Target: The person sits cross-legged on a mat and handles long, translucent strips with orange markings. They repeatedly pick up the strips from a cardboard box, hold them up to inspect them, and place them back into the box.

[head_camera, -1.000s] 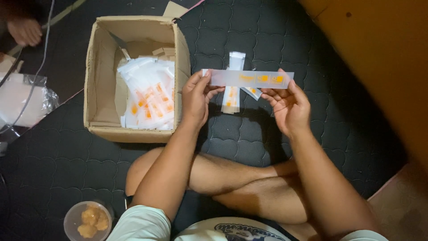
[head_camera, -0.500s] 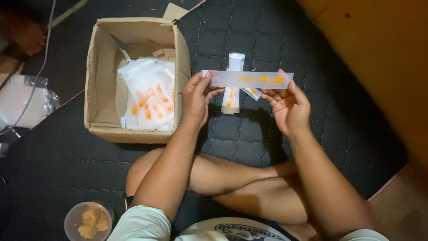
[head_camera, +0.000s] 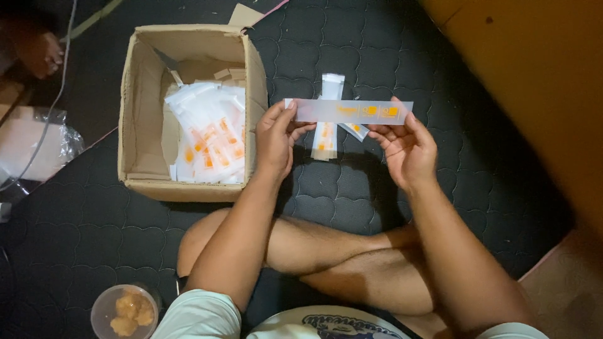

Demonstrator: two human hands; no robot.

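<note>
Hardly anything has moved since the earlier frame: both hands keep the long strip level over the dark quilted mat, and only the foot at the far left has shifted a little. Near left sits a small tub of pale lumps. Farther along, the cardboard box holds a heap of white-and-orange packets. The left hand pinches the strip's left end between thumb and curled fingers; the right hand supports the other end with fingers half open. Loose packets lie on the mat just beyond. Such a light pinch could let the thin strip sag, bend or drop among those packets.
</note>
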